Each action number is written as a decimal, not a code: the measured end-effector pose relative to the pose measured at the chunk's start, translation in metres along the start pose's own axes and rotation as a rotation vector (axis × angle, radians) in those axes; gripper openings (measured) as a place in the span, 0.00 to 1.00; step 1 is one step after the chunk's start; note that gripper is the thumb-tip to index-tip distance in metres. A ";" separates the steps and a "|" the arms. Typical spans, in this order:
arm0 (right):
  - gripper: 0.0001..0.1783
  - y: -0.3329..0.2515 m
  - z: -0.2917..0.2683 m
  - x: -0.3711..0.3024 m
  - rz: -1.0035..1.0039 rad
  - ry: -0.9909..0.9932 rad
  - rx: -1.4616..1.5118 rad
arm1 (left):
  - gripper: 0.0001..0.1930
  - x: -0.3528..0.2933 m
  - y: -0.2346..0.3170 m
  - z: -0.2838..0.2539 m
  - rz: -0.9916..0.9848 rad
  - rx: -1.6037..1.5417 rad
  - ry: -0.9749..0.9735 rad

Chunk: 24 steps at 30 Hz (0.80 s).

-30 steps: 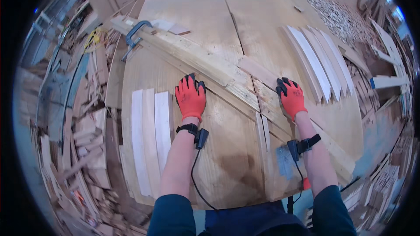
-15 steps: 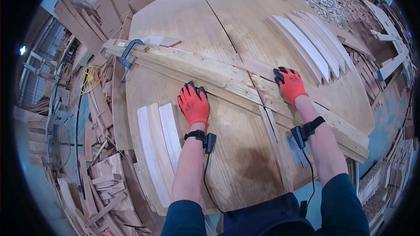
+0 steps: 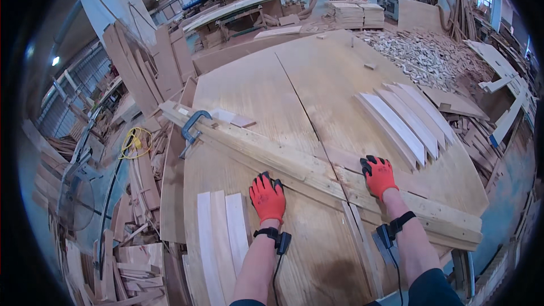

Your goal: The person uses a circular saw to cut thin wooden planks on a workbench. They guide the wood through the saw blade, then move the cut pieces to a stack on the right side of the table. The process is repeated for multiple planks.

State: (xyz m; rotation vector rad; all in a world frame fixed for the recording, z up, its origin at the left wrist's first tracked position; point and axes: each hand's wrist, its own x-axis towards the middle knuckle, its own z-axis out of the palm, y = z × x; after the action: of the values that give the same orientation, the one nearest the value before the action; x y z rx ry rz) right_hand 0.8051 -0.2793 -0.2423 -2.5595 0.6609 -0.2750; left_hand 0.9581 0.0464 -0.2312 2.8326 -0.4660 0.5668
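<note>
My left hand, in a red glove with black fingertips, rests palm down on the wooden table, just on the near side of a long wooden beam. Its fingers are stretched out and hold nothing. On the right, my right hand, gloved the same way, lies over the beam near a thin flat strip, with its fingers extended. A blue C-clamp grips the beam's far left end. Pale curved wooden pieces lie beside my left forearm.
More curved pieces lie on the right of the table. A dark seam crosses the tabletop. Offcuts are heaped at the left, and a pile of wood scraps lies beyond the far right edge. A yellow cord hangs at the left.
The view has tilted up, showing more of the workshop behind the table. Both hands keep nearly the same places on the table and beam.
</note>
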 end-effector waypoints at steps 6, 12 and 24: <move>0.20 0.008 -0.003 -0.033 -0.027 0.027 0.048 | 0.28 -0.028 0.009 -0.023 -0.004 -0.064 -0.028; 0.22 0.013 -0.018 -0.084 -0.063 0.035 0.016 | 0.31 -0.077 0.008 -0.052 0.007 0.003 0.019; 0.23 0.048 -0.054 -0.233 -0.088 -0.035 0.002 | 0.29 -0.219 0.009 -0.102 0.009 0.019 -0.027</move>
State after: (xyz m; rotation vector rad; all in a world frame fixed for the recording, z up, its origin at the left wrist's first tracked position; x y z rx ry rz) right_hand 0.5684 -0.2210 -0.2361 -2.5895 0.5356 -0.2594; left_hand 0.7283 0.1230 -0.2263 2.8610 -0.4803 0.5378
